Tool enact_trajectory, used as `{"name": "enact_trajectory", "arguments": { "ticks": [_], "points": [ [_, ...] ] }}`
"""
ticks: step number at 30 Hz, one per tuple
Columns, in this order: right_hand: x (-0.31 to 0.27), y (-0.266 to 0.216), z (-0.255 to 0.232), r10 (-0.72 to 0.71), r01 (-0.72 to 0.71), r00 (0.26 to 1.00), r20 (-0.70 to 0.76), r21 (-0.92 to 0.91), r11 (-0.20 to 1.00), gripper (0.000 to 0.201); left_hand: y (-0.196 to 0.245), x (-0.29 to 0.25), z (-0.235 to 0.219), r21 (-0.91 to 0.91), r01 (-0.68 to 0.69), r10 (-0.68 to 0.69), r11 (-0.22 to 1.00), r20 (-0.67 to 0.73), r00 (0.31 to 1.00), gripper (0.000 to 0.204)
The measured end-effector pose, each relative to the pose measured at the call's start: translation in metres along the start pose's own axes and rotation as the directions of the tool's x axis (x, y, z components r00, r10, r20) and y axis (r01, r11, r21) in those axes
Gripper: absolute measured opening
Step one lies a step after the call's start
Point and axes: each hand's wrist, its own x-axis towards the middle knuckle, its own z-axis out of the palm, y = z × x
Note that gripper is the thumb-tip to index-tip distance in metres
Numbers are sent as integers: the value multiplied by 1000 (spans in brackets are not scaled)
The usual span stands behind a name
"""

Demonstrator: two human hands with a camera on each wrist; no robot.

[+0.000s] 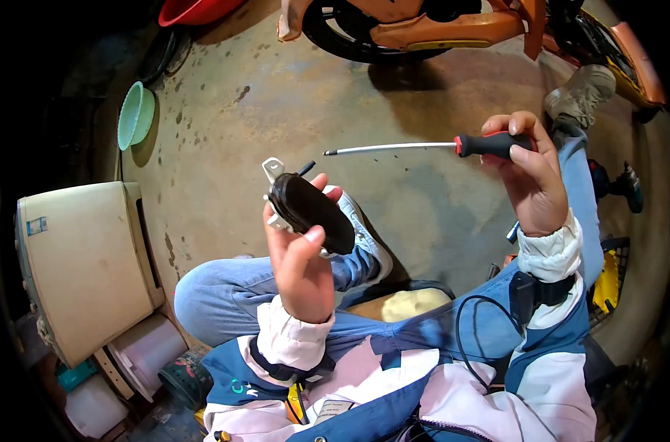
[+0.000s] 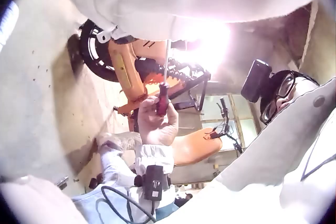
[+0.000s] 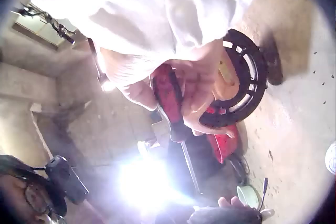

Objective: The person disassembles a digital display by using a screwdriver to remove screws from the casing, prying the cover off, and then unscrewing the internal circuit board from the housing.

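Note:
My left hand (image 1: 304,276) grips a dark, glossy oval part (image 1: 316,210) with pale bracket tabs (image 1: 274,169) along one side and a short black stub near its top. The thumb lies across its near face. In my right hand (image 1: 535,188) is a screwdriver (image 1: 495,144) with a red and black handle, pinched between thumb and fingers. Its long metal shaft (image 1: 394,147) points left, the tip a short way from the oval part. In the right wrist view the screwdriver (image 3: 170,100) slants down toward the oval part (image 3: 226,214). A sleeve hides my left hand in the left wrist view.
An orange motorbike (image 1: 438,33) stands on the concrete floor ahead. A green basin (image 1: 136,116) and a red basin (image 1: 195,10) are at the far left. A large cream box (image 1: 84,269) stands by my left knee, and a power drill (image 1: 628,186) lies at the right.

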Motion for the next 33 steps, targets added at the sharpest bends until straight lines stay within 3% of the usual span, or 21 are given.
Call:
{"name": "enact_trajectory", "arguments": {
  "ticks": [6,12,14,19,28,33],
  "points": [
    [10,18,-12,-21,-6,994,-103,-258,966,23,0,1,0,-92,125,-133,988,-90,987,52],
    [29,72,-54,-15,-85,985,-174,-555,828,17,0,0,-2,-110,142,-151,984,-78,986,53],
    [33,94,-69,-5,-175,963,-268,-646,743,17,1,0,-2,-92,150,-158,984,-86,984,54],
    [34,131,-101,108,-355,914,-390,-646,676,19,0,0,-2,-92,154,-162,984,-79,984,54],
    [36,135,-97,318,-483,848,-423,-371,794,27,-1,0,-5,-56,166,-170,985,-69,983,54],
    [33,145,-105,295,-489,858,-421,-490,722,29,0,0,-3,-60,176,-180,982,-66,981,54]
  ]
}}
